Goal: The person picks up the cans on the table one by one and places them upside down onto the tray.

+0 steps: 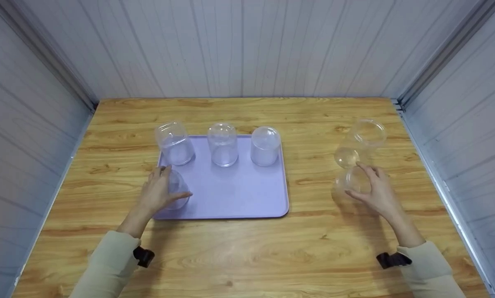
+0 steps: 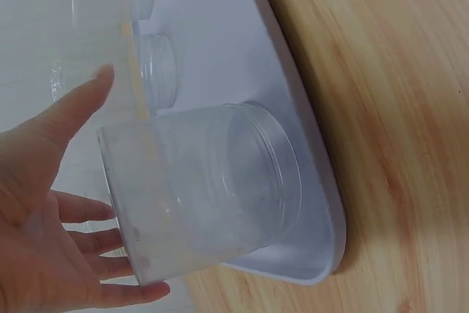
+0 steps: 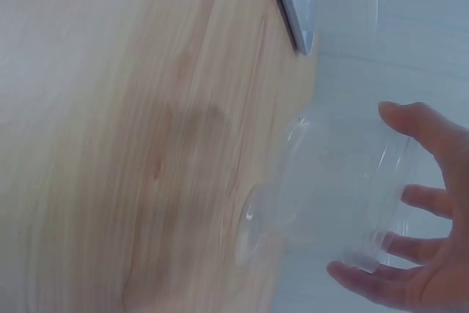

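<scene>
A clear jar [image 2: 198, 188] stands mouth down on the front left corner of the lavender tray [image 1: 239, 203]. My left hand [image 1: 154, 194] is spread around its upturned base, with the thumb [image 2: 77, 108] lifted off it and the fingers beside its edge. To the right of the tray, my right hand [image 1: 379, 194] grips another clear jar [image 3: 330, 174] near its rim, thumb on one side and fingers on the other. This jar is held above the wooden table, its base toward the tabletop.
Three more clear jars, the left [image 1: 175, 145], middle [image 1: 223, 147] and right [image 1: 266, 147], stand along the tray's back edge. Another clear jar [image 1: 352, 151] stands mouth up behind my right hand. Pale panel walls [image 1: 243, 49] enclose the wooden table [image 1: 251, 256] at the back and sides.
</scene>
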`<state>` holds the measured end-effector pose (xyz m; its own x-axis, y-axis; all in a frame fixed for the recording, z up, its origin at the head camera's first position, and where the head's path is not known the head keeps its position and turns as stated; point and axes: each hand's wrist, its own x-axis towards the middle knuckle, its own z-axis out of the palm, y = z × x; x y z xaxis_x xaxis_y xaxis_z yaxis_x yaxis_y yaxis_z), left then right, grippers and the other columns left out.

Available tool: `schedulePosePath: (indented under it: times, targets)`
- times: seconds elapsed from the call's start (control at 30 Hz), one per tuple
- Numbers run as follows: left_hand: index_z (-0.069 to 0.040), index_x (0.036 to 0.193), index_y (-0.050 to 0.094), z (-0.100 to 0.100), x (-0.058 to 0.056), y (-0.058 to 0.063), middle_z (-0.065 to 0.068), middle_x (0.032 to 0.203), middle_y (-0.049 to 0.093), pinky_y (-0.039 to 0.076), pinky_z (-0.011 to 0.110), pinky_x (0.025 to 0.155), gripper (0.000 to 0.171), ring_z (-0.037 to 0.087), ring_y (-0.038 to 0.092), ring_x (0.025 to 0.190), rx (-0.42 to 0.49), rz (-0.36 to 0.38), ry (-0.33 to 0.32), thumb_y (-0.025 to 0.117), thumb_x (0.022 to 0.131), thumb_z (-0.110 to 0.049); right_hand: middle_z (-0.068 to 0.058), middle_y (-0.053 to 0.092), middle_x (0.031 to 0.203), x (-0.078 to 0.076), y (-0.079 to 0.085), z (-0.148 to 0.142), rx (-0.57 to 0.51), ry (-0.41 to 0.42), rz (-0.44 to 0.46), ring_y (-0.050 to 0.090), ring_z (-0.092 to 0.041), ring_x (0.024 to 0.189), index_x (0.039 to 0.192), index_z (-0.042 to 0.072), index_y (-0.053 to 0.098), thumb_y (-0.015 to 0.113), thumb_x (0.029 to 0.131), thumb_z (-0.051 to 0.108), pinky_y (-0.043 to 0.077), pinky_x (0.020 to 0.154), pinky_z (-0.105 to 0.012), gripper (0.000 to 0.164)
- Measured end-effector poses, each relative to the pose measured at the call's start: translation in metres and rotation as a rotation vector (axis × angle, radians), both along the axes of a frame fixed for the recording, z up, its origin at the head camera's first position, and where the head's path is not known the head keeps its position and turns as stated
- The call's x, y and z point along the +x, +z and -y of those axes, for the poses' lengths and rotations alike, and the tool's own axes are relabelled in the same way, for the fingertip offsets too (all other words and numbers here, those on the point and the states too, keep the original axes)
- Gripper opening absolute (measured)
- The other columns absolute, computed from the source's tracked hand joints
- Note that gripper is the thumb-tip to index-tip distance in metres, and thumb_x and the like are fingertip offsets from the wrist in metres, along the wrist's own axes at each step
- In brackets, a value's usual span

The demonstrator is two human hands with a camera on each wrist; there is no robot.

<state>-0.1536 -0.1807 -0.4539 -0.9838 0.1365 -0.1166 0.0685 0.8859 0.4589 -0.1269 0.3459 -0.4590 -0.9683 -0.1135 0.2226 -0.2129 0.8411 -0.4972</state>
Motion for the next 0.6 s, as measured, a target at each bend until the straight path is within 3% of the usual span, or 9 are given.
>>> schedulePosePath:
  times: [0.33, 0.6]
  targets:
    - [0.016, 0.13, 0.026, -0.011, -0.002, 0.003, 0.036, 0.127, 0.029, 0.018, 0.059, 0.097, 0.088, 0.05, 0.029, 0.116, 0.067, -0.072, 0.069, 0.068, 0.075, -0.038, -0.028, 0.041, 0.115, -0.005, -0.003, 0.016, -0.078, -0.014, -0.021, 0.039, -0.045, 0.105, 0.129, 0.003, 0.041, 0.077, 0.068, 0.022, 0.033, 0.084, -0.059, 0.074]
    - [0.015, 0.127, 0.032, -0.019, -0.002, 0.003, 0.035, 0.125, 0.034, 0.027, 0.056, 0.094, 0.078, 0.049, 0.035, 0.112, 0.113, -0.165, 0.08, 0.069, 0.076, -0.031, -0.024, 0.044, 0.115, -0.011, -0.005, 0.029, -0.128, -0.003, -0.057, 0.042, -0.04, 0.104, 0.127, 0.006, 0.044, 0.079, 0.064, 0.019, 0.034, 0.084, -0.057, 0.073]
